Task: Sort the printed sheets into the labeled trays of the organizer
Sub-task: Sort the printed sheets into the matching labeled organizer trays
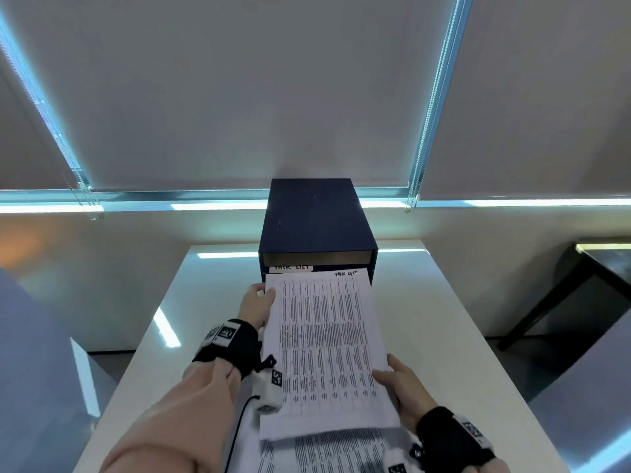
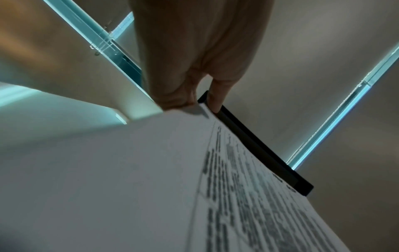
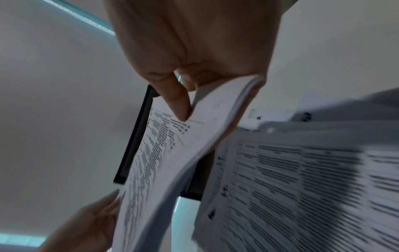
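A dark blue organizer stands at the far end of the white table, a "TASK LIST" label on its upper tray front. I hold a printed sheet bundle, headed "TASK LIST", lifted with its far edge at the organizer's front. My left hand grips the far left corner of the sheets. My right hand pinches the near right edge of the sheets, thumb on top. More printed sheets lie on the table beneath. The lower trays are hidden behind the paper.
Closed roller blinds fill the wall behind the organizer. A dark side table stands to the right, beyond the table edge. The table edges run close on both sides of my arms.
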`<state>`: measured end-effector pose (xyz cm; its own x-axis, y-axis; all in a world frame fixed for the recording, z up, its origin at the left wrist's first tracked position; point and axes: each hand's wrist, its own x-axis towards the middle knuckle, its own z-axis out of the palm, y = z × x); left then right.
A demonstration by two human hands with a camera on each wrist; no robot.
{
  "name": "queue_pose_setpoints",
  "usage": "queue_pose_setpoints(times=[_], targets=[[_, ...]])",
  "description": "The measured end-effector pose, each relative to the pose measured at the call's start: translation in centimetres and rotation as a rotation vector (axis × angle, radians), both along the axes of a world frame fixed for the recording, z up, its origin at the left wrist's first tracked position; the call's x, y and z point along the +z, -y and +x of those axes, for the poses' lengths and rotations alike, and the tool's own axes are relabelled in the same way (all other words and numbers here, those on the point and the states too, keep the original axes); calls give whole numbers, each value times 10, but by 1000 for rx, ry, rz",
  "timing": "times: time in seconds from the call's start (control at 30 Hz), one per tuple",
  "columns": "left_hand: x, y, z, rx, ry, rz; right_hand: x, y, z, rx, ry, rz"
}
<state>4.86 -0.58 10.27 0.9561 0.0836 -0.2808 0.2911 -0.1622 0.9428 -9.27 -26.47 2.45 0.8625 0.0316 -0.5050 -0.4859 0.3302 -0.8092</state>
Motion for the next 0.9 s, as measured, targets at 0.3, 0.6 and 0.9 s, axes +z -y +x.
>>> queue_pose_setpoints(times=[0.3, 0.6, 0.9], targets=[[-5, -7, -16, -272, -211, -214, 64, 12, 98, -52, 31, -213], [-23, 12, 15, -13, -146, -293, 72, 26, 121, -32, -51, -156], [17, 25, 43, -29, -27, -553, 99, -16, 181, -292, 116, 232]])
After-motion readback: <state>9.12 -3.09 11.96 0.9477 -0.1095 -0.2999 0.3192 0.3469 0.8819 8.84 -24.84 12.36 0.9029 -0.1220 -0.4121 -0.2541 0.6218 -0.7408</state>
